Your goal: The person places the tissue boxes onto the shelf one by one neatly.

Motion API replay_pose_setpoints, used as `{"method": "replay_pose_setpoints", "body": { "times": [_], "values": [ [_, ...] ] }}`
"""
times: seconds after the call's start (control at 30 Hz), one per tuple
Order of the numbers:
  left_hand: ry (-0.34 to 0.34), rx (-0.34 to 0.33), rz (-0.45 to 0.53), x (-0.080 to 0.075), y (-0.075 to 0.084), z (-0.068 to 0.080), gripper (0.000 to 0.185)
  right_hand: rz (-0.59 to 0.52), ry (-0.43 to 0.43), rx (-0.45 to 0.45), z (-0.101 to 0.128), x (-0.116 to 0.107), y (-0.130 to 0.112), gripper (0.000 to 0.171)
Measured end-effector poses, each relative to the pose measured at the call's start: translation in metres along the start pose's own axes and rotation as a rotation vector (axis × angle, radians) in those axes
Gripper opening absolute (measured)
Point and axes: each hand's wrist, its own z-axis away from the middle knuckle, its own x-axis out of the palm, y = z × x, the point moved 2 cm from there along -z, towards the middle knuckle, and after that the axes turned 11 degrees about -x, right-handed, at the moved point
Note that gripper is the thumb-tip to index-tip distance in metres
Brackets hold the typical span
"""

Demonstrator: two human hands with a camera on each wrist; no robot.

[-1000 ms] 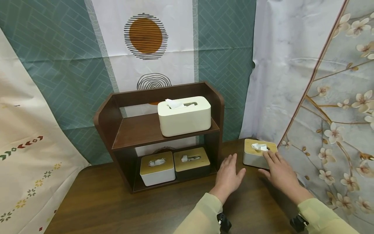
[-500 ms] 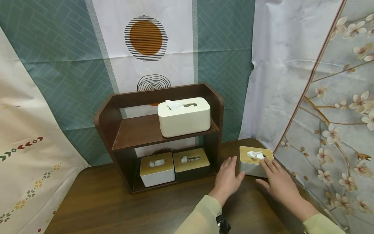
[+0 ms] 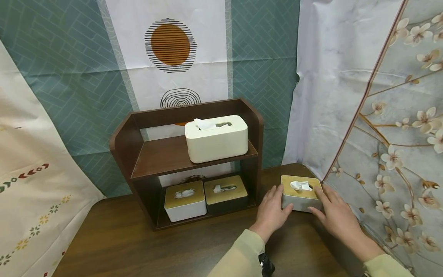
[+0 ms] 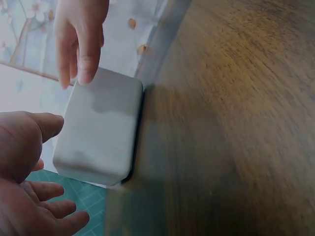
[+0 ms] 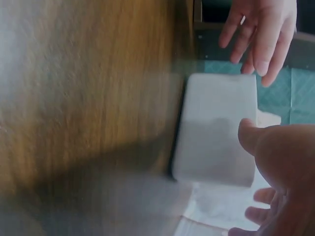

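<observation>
A light grey tissue box with a wood-coloured lid and a tuft of white tissue stands on the table between my two hands. My left hand is at its left end, fingers stretched forward and thumb pointing toward the front face. At the right end is my right hand, its fingertips overlapping the lid's corner in the head view. From the left wrist, the box's plain front shows between both hands. In the right wrist view my right thumb overlaps the box's edge.
A dark brown two-tier shelf stands left of the hands. On its upper tier sits a large cream tissue box. Below are a white tissue box and a black one, both wood-lidded. A floral curtain borders the table's right side.
The grey tissue box has shifted left and toward me, to beside my left hand. My right hand has stayed by its right end; the left has barely moved.
</observation>
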Motion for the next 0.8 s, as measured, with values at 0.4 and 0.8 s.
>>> {"method": "replay_pose_setpoints", "body": {
  "times": [0.4, 0.8],
  "values": [
    [-0.017, 0.012, -0.05, 0.012, 0.006, -0.005, 0.073, -0.084, -0.069, 0.078, 0.001, 0.011, 0.013, 0.082],
    [-0.026, 0.035, -0.054, 0.014, 0.005, -0.004, 0.074, -0.13, -0.095, 0.096, 0.001, 0.01, 0.009, 0.083]
  ]
}}
